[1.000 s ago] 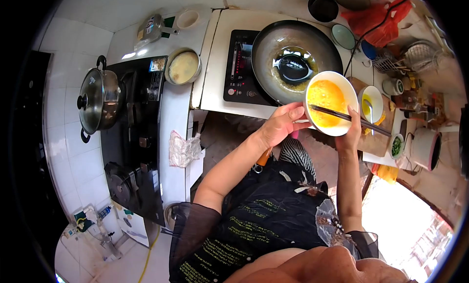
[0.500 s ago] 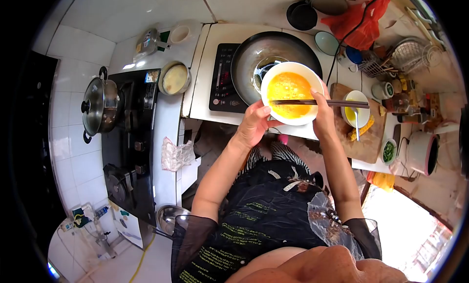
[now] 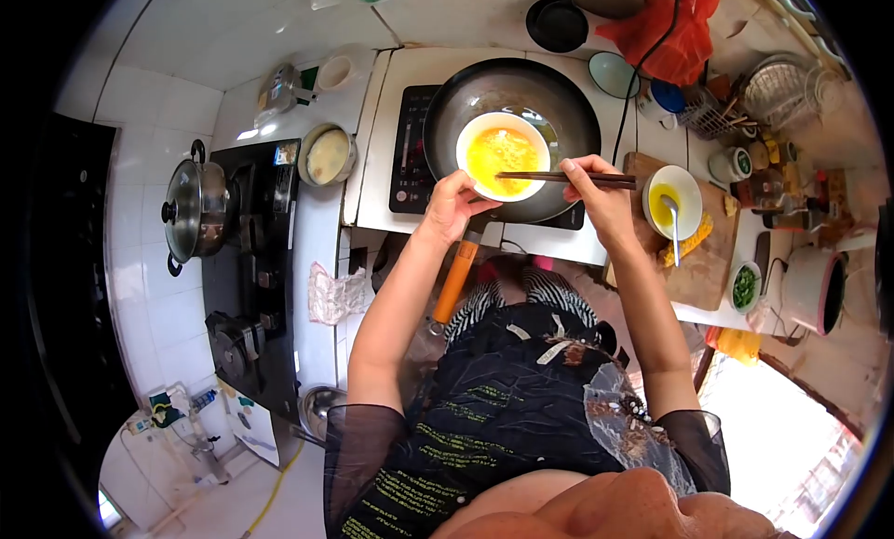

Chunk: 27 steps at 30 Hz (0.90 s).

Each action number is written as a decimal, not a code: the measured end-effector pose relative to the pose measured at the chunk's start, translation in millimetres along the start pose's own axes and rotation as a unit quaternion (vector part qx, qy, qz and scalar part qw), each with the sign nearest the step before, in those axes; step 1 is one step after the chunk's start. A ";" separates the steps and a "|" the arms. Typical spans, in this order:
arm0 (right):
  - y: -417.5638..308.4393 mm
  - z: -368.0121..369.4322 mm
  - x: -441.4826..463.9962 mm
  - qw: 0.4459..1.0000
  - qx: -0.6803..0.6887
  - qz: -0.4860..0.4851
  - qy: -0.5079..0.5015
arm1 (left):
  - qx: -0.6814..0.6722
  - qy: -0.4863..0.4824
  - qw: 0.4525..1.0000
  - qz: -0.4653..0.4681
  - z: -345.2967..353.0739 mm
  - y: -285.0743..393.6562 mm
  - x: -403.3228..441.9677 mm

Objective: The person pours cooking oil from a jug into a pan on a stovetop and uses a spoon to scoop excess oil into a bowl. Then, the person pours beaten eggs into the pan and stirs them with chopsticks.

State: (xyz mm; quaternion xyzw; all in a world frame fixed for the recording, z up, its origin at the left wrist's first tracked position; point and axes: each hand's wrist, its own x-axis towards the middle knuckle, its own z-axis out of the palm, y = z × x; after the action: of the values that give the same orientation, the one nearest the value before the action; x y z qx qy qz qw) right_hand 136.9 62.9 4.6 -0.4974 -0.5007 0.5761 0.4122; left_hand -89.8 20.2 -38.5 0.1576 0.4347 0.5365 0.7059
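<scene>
My left hand point(image 3: 453, 207) grips the lower left rim of a white bowl point(image 3: 463, 141) and holds it over the wok point(image 3: 577, 120). Yellow beaten egg point(image 3: 504, 154) fills much of the bowl. In my right hand point(image 3: 601, 196) is a pair of dark chopsticks point(image 3: 549, 176), pinched by the fingers, with their tips over the egg. The wok sits on a black induction cooker point(image 3: 410, 157), its orange handle point(image 3: 455, 280) pointing toward my body.
To the right, a cutting board point(image 3: 717, 269) bears a white bowl with a spoon point(image 3: 675, 227) and a yellow corn cob point(image 3: 691, 239). Chopped greens point(image 3: 743, 287) fill a small bowl beside it. A metal pot point(image 3: 329, 154) stands left of the cooker, and a lidded pot point(image 3: 197, 208) is farther left.
The egg bowl has moved left and slightly up in view, farther over the wok. My right hand has left the bowl's rim and now holds the chopsticks apart from it. The wok handle has come into view.
</scene>
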 end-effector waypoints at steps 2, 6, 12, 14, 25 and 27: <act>6.3 -2.2 -1.1 1.000 0.007 0.004 0.002 | 0.016 0.019 1.000 -0.004 -0.4 0.8 3.6; 8.9 -7.1 -3.1 0.998 0.056 0.016 0.032 | 0.104 0.060 0.993 -0.013 -14.2 -2.9 22.6; 11.8 -16.3 -3.5 0.996 0.074 0.018 0.041 | 0.179 0.107 0.978 -0.008 -11.6 0.2 31.3; 12.8 -17.1 -4.4 0.995 0.088 0.012 0.054 | 0.208 0.114 0.971 -0.020 -10.1 2.5 31.7; 13.2 -18.9 -8.0 0.992 0.108 0.022 0.062 | 0.340 0.173 0.924 0.003 -5.3 14.3 30.3; 13.1 -18.9 -8.8 0.992 0.109 0.026 0.062 | 0.370 0.171 0.913 0.018 -0.3 21.4 28.1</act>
State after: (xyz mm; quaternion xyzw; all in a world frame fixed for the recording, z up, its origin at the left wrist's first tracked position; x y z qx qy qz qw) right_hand 157.3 55.4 -7.0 -0.4973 -0.3949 0.6058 0.4793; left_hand -102.0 53.3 -36.5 0.3212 0.7135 0.3685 0.5019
